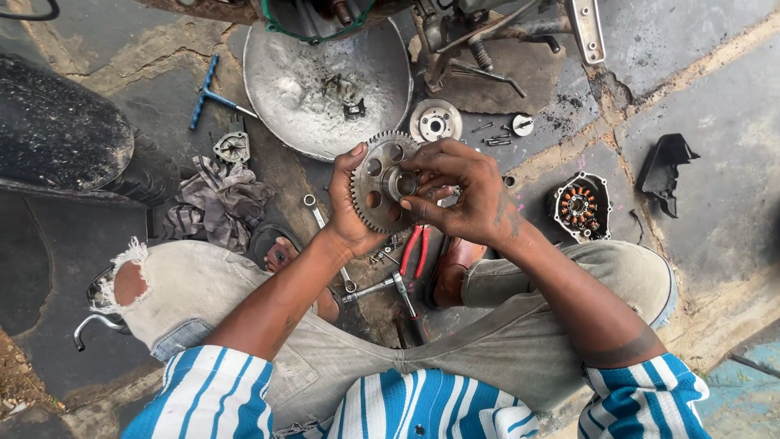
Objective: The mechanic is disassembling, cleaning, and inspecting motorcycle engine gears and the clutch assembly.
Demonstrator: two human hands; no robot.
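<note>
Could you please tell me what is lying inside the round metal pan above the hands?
The metal pan holds a small dark part and greyish residue; its top edge is hidden under the engine.

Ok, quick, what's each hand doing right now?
Left hand: closed on the rim of the toothed gear.
Right hand: fingers pinching the gear's centre hub.

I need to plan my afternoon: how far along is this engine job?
Done: parts are stripped out, the copper-wound stator lying on the ground. In hand: both hands, left and right, hold the round toothed steel gear. Left: loose bolts and the stator remain unfitted.
</note>
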